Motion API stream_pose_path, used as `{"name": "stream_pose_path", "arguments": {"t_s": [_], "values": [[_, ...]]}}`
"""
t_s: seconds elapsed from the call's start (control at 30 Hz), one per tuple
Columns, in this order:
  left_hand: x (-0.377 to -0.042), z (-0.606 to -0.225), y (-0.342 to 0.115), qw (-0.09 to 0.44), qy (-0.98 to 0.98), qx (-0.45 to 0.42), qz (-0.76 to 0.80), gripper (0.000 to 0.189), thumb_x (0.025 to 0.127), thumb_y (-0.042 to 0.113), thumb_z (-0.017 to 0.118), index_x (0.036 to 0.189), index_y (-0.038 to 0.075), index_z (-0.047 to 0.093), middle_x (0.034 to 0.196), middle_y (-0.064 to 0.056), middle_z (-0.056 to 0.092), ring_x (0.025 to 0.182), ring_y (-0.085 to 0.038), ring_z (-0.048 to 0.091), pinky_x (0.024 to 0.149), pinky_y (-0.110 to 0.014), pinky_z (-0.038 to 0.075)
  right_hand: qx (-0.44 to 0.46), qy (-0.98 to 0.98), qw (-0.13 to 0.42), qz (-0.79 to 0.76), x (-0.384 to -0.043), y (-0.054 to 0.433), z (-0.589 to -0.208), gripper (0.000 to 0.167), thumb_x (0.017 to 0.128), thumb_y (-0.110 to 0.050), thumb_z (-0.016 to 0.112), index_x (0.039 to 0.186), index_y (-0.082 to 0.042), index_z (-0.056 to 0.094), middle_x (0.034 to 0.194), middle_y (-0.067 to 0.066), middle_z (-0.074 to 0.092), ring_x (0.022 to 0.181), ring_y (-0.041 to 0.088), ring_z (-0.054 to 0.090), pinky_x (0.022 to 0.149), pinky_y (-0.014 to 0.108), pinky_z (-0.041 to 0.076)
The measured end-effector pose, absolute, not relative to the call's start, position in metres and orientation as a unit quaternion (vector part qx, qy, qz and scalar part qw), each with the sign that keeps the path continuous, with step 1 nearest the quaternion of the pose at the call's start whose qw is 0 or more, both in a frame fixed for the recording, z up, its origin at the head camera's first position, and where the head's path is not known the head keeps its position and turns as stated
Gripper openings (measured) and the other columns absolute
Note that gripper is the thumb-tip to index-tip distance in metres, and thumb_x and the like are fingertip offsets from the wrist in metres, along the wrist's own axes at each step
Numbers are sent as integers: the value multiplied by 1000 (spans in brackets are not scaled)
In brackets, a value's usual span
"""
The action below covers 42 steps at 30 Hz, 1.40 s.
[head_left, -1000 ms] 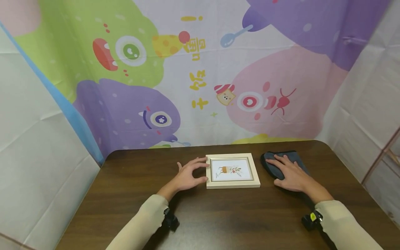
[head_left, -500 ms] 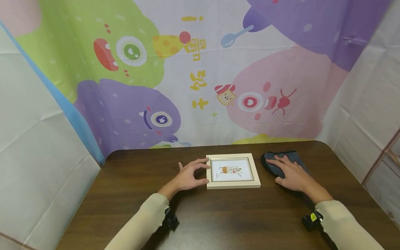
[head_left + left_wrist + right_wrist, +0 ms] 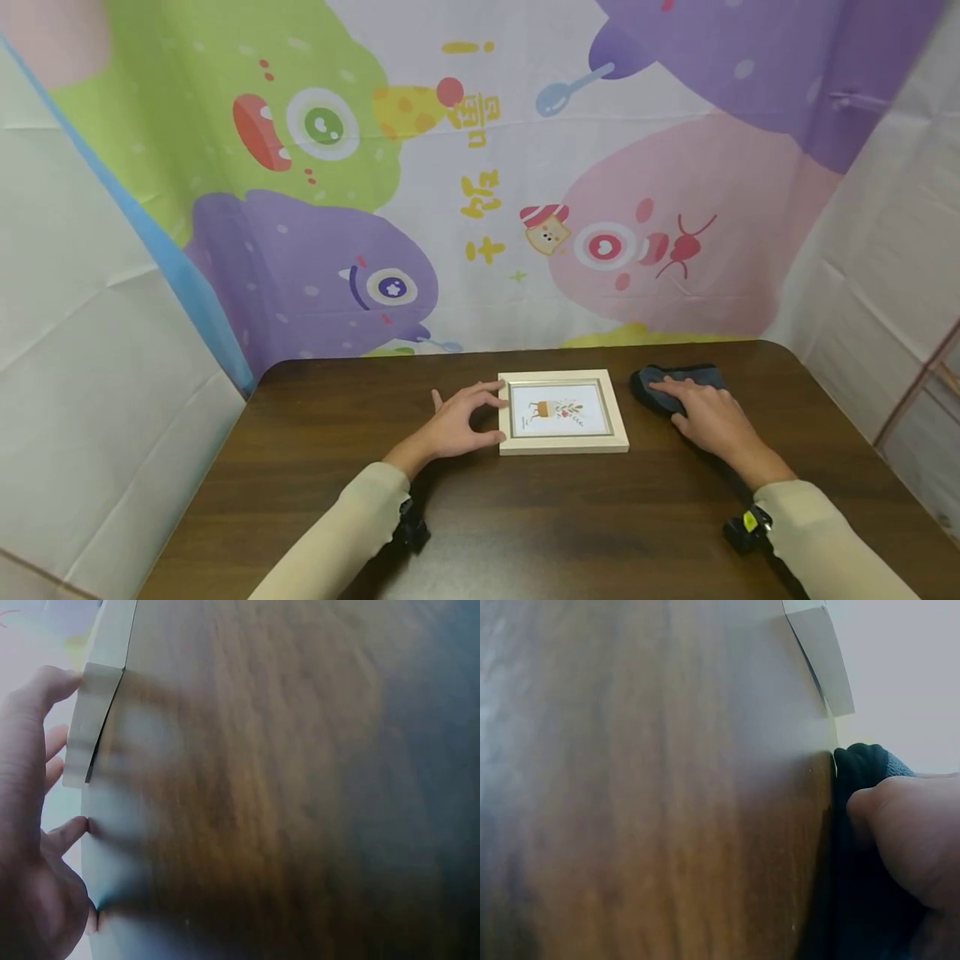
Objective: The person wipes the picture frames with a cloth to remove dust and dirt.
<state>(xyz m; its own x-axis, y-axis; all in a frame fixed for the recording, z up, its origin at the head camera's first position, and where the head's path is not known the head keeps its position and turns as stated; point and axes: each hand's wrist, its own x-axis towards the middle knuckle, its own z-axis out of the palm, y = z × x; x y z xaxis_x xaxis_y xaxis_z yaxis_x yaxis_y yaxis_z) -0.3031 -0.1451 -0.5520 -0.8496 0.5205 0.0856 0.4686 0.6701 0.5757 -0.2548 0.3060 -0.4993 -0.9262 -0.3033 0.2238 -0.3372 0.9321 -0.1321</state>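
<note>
Lying flat on the table (image 3: 525,533), the frame (image 3: 564,412) met the left hand (image 3: 450,425) at its left edge, fingers loosely spread, seemingly steadying it. Beside it, the right hand (image 3: 712,421) had shifted slightly rightward on the cloth (image 3: 660,400), where work seemed to centre; its grip was unclear.

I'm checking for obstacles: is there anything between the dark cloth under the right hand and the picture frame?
Nothing visible. In the head view, just a narrow strip of tabletop separates the dark cloth, under the right hand, from the picture frame. The left hand is at the frame's far side.
</note>
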Motion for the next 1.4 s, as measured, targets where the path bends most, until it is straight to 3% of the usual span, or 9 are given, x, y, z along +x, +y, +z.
{"name": "stream_pose_path", "arguments": {"t_s": [0.37,0.47,0.63,0.9,1.23,1.4], "values": [[-301,-551,-145,31,908,281,310,50,96,49,86,141,30,75,181,10,46,173,-37,36,116,-101,-11,91,-969,122,192,-262,316,-493,50,96,-5,78,145,-3,70,132,41,74,113,65,73,92,79,56],[-300,-550,-145,23,904,288,316,49,96,47,86,139,28,76,180,6,48,171,-42,38,114,-103,-10,68,-962,139,225,-264,320,-488,50,97,-6,77,145,-3,70,128,42,75,103,61,75,87,76,55],[-299,-548,-144,36,908,281,309,48,97,49,84,141,30,74,182,9,45,173,-37,36,118,-101,-9,43,-951,167,257,-266,324,-481,48,97,-7,76,144,-3,70,123,41,76,91,54,74,78,69,54],[-296,-545,-145,21,906,287,309,48,97,52,83,141,33,74,180,10,47,171,-41,40,117,-102,-5,27,-949,162,268,-267,317,-474,50,97,-11,77,146,-6,70,126,40,76,94,55,73,77,66,53],[-306,-555,-147,42,915,268,298,54,94,57,85,141,33,76,179,17,47,172,-27,39,121,-98,-7,32,-945,155,286,-267,300,-468,52,97,-11,74,148,-5,69,129,40,75,97,53,73,79,64,53],[-306,-552,-145,47,917,267,294,52,95,53,86,141,32,77,179,15,47,171,-28,40,124,-97,-1,37,-942,158,295,-266,293,-465,52,97,-9,72,149,-3,68,132,40,75,100,54,74,83,66,55]]}}
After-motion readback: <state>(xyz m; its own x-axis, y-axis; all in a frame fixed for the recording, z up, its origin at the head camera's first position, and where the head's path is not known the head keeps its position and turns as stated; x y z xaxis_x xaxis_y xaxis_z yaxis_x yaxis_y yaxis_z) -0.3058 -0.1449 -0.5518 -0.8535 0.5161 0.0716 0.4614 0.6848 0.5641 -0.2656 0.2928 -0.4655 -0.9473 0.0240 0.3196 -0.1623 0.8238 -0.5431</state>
